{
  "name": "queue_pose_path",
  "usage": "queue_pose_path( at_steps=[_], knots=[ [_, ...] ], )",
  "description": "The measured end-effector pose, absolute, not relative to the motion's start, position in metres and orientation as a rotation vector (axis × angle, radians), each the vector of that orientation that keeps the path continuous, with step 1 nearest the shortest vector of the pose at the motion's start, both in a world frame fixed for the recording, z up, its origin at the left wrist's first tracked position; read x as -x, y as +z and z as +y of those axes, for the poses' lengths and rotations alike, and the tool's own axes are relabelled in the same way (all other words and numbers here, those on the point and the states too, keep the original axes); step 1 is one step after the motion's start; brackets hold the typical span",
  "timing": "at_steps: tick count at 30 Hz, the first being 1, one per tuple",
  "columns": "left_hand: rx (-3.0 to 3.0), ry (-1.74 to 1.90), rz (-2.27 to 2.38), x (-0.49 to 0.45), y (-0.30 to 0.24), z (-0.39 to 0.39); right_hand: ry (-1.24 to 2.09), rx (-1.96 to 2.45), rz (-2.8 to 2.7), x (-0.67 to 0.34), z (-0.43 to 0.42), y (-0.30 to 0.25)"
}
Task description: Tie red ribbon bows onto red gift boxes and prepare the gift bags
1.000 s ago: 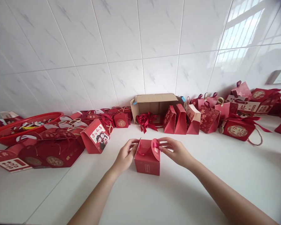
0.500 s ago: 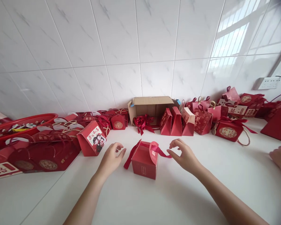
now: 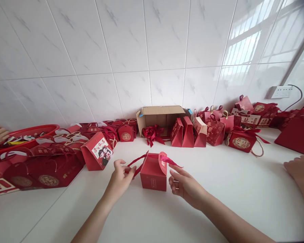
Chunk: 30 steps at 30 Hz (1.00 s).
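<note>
A small red gift box (image 3: pixel 153 176) stands upright on the white table in front of me, its top folded to a ridge. Dark red ribbon (image 3: pixel 171 160) runs through the top and trails out on both sides. On the left, my left hand (image 3: pixel 121 175) pinches the ribbon's end, slightly apart from the box. My right hand (image 3: pixel 186 185) is beside the box's right face, fingers loosely curled and apart, just below the ribbon's right tail. Nothing shows in its grasp.
Behind the box, an open cardboard carton (image 3: pixel 162 110) holds a pile of red ribbon (image 3: pixel 153 133). Red gift boxes (image 3: pixel 48 168) crowd the left, near a red basin (image 3: pixel 38 130); more boxes (image 3: pixel 243 141) line the right. Other people's hands (image 3: pixel 297 172) show at both edges.
My left hand has taken hold of the ribbon's left end. The right hand has moved lower and closer to the box. Another person's hand has appeared over the basin.
</note>
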<state>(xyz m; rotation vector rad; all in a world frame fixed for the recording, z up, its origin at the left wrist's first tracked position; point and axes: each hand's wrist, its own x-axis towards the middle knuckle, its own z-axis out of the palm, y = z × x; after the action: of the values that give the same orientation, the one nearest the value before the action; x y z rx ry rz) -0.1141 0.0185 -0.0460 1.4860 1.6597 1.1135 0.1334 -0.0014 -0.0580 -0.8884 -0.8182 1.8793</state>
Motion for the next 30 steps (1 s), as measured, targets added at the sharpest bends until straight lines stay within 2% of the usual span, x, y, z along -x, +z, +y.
queue_pose_path(
  at_steps=[4,9,21,30],
  knots=[
    [-1.581,1.098,1.475,0.108,-0.042,0.016,1.833,0.689,-0.385,-0.125,0.004,-0.059],
    [-1.459,1.095,1.323,0.099,-0.042,0.025,1.702,0.677,-0.253,-0.122,0.022,-0.053],
    [-0.715,1.52,0.931,0.093,-0.005,0.032,1.532,0.607,-0.289,-0.143,0.041,-0.039],
    [-0.647,1.616,0.815,0.102,0.01,0.033,1.44,0.58,-0.37,-0.157,0.041,-0.022]
  ],
)
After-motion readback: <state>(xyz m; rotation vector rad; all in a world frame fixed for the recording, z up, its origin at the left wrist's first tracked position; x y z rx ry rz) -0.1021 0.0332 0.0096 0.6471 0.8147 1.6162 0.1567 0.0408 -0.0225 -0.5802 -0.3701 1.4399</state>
